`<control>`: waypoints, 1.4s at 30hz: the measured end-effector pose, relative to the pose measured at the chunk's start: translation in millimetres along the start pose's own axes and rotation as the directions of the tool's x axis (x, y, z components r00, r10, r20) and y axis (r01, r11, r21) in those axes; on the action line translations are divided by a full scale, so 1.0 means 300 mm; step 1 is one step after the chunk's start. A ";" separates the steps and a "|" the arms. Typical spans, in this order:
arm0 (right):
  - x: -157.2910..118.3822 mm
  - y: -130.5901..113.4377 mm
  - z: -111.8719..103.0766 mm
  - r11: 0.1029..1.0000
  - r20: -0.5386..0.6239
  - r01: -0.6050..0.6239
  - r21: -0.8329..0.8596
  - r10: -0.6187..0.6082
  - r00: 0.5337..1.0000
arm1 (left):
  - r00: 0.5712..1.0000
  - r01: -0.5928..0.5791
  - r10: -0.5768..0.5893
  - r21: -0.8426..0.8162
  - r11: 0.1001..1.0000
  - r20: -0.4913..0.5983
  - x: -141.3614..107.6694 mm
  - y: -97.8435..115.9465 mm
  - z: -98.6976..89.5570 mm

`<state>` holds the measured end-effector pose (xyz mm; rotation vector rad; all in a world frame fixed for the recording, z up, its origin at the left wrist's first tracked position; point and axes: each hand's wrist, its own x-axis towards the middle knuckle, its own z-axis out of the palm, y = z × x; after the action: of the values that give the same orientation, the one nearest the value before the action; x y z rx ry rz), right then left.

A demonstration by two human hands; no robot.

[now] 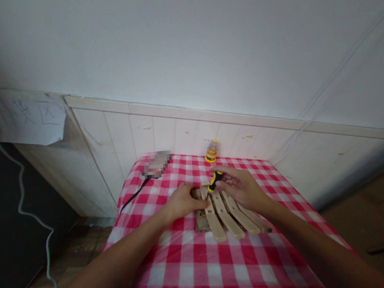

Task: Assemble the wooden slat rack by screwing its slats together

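Observation:
Several pale wooden slats [230, 222] with small screws lie side by side across a darker wooden block [202, 223] on the checked cloth. My right hand [241, 185] grips a yellow and black screwdriver [214, 182] between thumb and fingers. Its tip points down at the leftmost slat, near my left thumb. My left hand [184, 201] rests at the left side of the block, thumb on the leftmost slat and the other fingers curled at the block's far edge, partly hidden.
A clear bit container [212, 152] with a yellow base stands at the table's back, near the panelled wall. A blurred-out object [156, 164] with a black strap lies at the back left of the checked tablecloth [189, 269]. A white cable hangs at far left.

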<state>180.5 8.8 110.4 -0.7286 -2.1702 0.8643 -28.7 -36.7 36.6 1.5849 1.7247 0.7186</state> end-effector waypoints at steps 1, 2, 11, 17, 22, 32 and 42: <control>-0.003 -0.003 -0.001 1.000 0.006 0.004 -0.012 -0.004 1.000 | 1.000 0.000 0.000 0.003 1.000 0.001 -0.001 0.003 -0.001; -0.005 -0.007 -0.002 1.000 0.010 0.011 -0.028 -0.011 1.000 | 1.000 -0.002 0.002 0.002 1.000 0.005 -0.002 0.006 -0.002; 0.002 -0.051 0.005 0.963 -0.011 0.086 -0.257 -0.092 0.996 | 1.000 -0.008 0.008 -0.002 1.000 0.009 0.007 -0.010 0.004; 0.000 -0.045 0.008 0.962 -0.081 0.042 -0.271 -0.066 0.994 | 1.000 0.001 0.000 -0.027 1.000 0.010 0.014 -0.022 0.014; 0.001 -0.044 0.018 0.962 -0.100 0.040 -0.270 -0.070 0.993 | 1.000 0.004 -0.005 -0.009 1.000 -0.019 0.007 -0.014 0.012; -0.032 -0.036 0.018 0.976 -0.137 0.049 -0.211 -0.079 0.987 | 1.000 -0.014 0.014 -0.060 0.998 0.004 0.008 -0.010 0.009; -0.103 -0.095 0.007 0.956 -0.149 0.084 -0.282 -0.130 0.980 | 1.000 -0.016 0.016 0.019 1.000 0.001 0.004 0.001 0.002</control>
<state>190.8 -31.1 118.8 -0.7782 -2.1776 0.4332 -28.2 -35.6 36.4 1.6133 1.7252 0.7104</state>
